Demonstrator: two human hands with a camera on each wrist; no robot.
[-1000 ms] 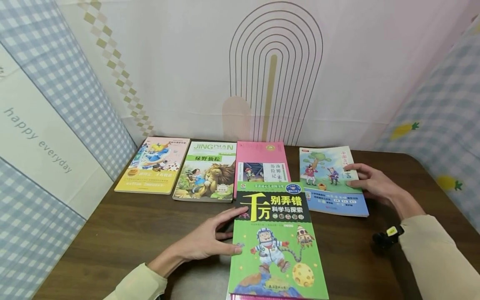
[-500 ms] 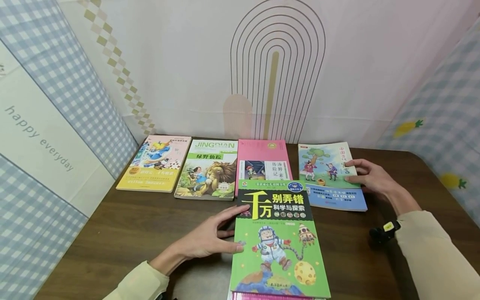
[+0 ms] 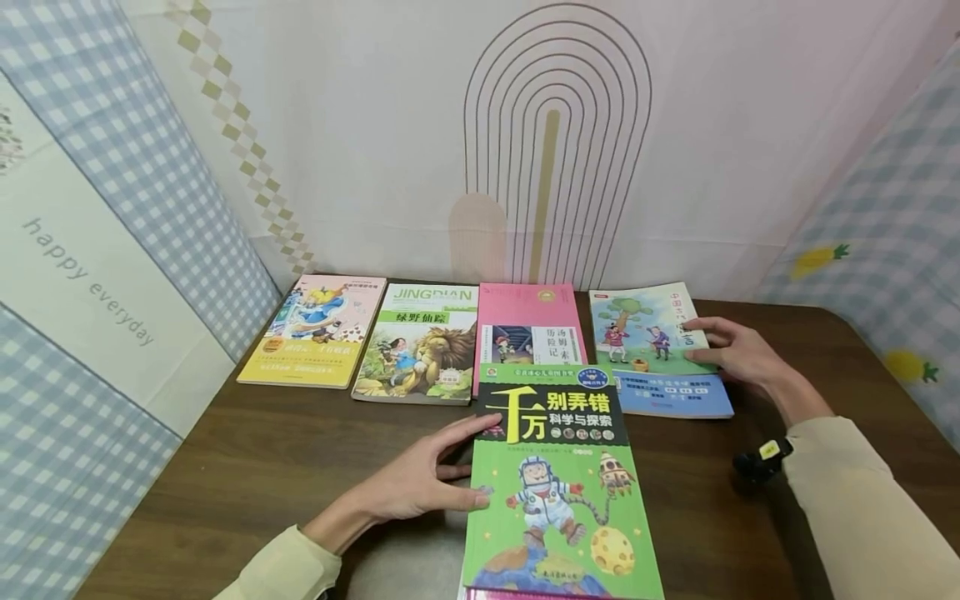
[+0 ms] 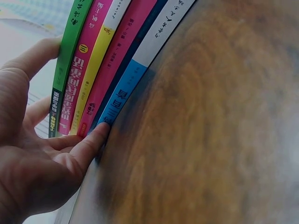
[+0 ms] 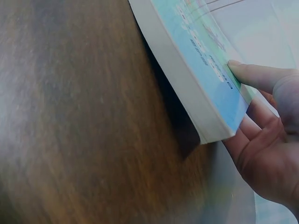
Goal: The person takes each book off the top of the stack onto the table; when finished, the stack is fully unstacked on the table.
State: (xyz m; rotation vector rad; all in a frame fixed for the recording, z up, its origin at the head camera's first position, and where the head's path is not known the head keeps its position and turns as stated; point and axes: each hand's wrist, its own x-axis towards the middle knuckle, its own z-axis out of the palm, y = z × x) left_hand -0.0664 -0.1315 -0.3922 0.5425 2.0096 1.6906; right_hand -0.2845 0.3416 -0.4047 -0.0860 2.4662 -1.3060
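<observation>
My left hand (image 3: 408, 483) rests against the left side of a stack of books, its fingers extended along the spines (image 4: 105, 67). On top of the stack lies a green book with an astronaut cover (image 3: 555, 500). At the right, my right hand (image 3: 738, 358) grips the right edge of a paperback with a tree and two figures on it (image 3: 637, 333). In the right wrist view its thumb (image 5: 247, 74) presses on the cover while the other fingers reach around the edge, partly hidden below. A dark shadow runs under that book's near edge.
Along the back of the brown table (image 3: 300, 450) lie a yellow-and-pink book (image 3: 311, 333), a lion-cover book (image 3: 416, 346) and a pink book (image 3: 528, 304). The stack overlaps the pink book's lower part in the head view. A patterned cloth (image 3: 360, 125) hangs behind.
The paperback in my right hand has slid slightly left, narrowing the gap to the pink book, and my right hand has gone with it. My left hand stays at the stack.
</observation>
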